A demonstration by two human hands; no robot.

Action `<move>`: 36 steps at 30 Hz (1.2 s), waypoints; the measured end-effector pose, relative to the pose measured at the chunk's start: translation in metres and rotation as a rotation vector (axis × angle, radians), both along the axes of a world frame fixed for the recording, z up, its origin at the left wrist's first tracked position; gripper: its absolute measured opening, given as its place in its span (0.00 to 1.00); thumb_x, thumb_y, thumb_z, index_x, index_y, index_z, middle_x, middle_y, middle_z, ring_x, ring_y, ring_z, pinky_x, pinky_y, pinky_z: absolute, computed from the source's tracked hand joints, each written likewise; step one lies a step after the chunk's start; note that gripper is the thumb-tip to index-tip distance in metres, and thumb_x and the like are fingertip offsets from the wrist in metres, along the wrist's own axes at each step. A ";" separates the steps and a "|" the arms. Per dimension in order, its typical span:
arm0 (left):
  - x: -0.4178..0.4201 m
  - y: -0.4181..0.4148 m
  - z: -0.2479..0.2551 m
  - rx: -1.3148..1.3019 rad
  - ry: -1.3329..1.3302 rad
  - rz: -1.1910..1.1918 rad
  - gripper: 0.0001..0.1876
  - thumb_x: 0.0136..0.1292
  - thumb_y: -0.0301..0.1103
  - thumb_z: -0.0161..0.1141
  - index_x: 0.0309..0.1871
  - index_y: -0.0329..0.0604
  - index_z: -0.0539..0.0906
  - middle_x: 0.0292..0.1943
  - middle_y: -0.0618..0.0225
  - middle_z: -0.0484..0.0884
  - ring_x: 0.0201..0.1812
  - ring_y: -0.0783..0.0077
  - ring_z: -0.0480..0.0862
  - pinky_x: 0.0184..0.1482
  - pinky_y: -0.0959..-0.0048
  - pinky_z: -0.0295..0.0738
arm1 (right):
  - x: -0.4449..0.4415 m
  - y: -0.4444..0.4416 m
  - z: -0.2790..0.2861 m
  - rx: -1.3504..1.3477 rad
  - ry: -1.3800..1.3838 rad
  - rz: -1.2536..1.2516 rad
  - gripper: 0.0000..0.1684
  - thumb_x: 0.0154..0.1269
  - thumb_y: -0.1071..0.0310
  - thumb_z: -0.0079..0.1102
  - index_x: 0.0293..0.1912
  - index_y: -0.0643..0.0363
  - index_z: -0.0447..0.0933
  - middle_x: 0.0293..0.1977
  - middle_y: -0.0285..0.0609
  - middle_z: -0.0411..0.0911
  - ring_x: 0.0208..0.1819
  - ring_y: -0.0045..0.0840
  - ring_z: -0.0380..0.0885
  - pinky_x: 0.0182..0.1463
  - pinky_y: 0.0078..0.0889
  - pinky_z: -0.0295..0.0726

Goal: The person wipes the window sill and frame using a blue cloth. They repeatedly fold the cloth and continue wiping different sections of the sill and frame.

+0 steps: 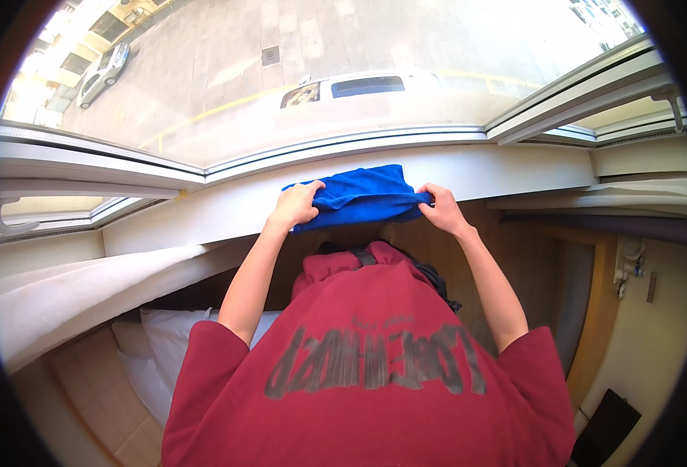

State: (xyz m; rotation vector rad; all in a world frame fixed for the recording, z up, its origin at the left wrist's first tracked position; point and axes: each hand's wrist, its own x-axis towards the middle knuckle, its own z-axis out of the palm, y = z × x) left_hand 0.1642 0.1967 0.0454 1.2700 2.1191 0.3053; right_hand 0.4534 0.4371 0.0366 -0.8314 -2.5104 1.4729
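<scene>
A blue cloth (364, 195) is stretched between my two hands at the front edge of a white windowsill (250, 207). My left hand (298, 204) grips its left end, thumb and fingers closed on the fabric. At the opposite end, my right hand (441, 207) pinches a corner between thumb and fingers. A fold runs across the cloth's middle, and its lower part hangs past the sill's edge. Whether its upper part rests on the sill or hovers just over it, I cannot tell.
Beyond the sill is a window with a white frame (343, 146) and side sashes bearing handles (13, 219). A white curtain (104, 274) hangs at left, above a bed with a white pillow (171, 333). Outside, a white vehicle (366, 93) stands below.
</scene>
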 end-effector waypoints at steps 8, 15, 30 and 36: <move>-0.005 -0.012 -0.003 0.110 0.117 -0.081 0.10 0.50 0.28 0.64 0.38 0.42 0.82 0.39 0.55 0.83 0.47 0.48 0.83 0.50 0.55 0.78 | 0.006 -0.004 0.010 0.090 -0.129 0.045 0.12 0.57 0.76 0.60 0.43 0.63 0.79 0.40 0.56 0.83 0.46 0.50 0.81 0.52 0.45 0.79; 0.029 -0.077 0.059 0.129 -0.298 -0.125 0.14 0.49 0.27 0.68 0.39 0.38 0.79 0.37 0.56 0.81 0.44 0.50 0.82 0.49 0.59 0.77 | 0.033 -0.020 0.032 0.052 -0.352 0.295 0.13 0.53 0.78 0.57 0.41 0.62 0.80 0.38 0.50 0.82 0.45 0.42 0.81 0.51 0.39 0.79; -0.023 -0.065 -0.029 0.387 -0.473 0.437 0.23 0.58 0.27 0.71 0.57 0.33 0.79 0.41 0.63 0.87 0.41 0.75 0.85 0.45 0.72 0.81 | -0.084 0.007 -0.016 0.118 -0.084 -0.089 0.21 0.59 0.71 0.61 0.54 0.61 0.77 0.40 0.55 0.84 0.45 0.45 0.84 0.52 0.46 0.82; -0.020 -0.060 -0.061 0.355 -0.027 0.506 0.33 0.53 0.37 0.77 0.62 0.34 0.78 0.45 0.53 0.85 0.46 0.59 0.86 0.53 0.63 0.82 | -0.085 -0.027 -0.021 0.367 -0.372 -0.318 0.37 0.60 0.57 0.70 0.65 0.62 0.69 0.53 0.60 0.80 0.56 0.50 0.81 0.62 0.48 0.80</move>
